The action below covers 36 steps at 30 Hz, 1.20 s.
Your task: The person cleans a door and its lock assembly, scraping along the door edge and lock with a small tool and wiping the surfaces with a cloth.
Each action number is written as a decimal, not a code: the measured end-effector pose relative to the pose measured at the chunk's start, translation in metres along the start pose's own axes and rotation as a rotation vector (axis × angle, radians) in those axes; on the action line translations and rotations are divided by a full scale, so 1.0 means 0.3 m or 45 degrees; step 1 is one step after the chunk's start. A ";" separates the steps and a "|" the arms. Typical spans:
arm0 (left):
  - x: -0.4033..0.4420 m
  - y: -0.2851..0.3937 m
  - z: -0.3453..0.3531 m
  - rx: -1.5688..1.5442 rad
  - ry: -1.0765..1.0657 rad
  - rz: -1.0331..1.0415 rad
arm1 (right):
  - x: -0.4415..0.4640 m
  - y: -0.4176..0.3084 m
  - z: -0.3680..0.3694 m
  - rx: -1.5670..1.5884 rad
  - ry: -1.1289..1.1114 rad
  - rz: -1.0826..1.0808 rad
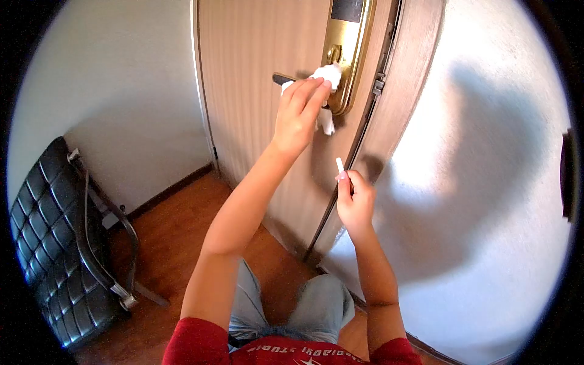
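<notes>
My left hand (296,118) is closed around a crumpled white tissue (328,74) pressed against the door handle (283,79). A loose end of the tissue hangs below my fingers, and the dark tip of the handle sticks out to the left. Behind it is a shiny brass lock plate (348,91) with a dark panel at its top. Lower and to the right, my right hand (356,198) pinches a short, thin white stick (340,164) that points upward; its exact kind is unclear. The stick is apart from the door handle.
The wooden door (255,42) stands at its frame (420,48), with a metal strike (378,84) beside the lock. A black quilted chair (48,225) with metal arms is at left on the wooden floor (176,225). A white wall (486,261) lies close on the right.
</notes>
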<state>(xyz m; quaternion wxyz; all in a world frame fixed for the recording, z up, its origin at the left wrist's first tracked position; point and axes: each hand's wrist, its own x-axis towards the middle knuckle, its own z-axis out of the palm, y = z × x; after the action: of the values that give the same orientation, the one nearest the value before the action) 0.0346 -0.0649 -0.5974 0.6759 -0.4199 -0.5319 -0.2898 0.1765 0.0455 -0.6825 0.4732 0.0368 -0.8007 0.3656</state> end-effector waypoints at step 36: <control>-0.052 -0.215 -0.033 -0.159 -0.240 -0.170 | 0.345 -0.235 0.109 -0.623 0.121 -0.316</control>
<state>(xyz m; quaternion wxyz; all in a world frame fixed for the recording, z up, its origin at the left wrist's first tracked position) -0.0190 -0.1052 -0.5966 0.5746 -0.4502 -0.6007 -0.3261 0.1242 0.0035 -0.5719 0.5462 0.0020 -0.8314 0.1017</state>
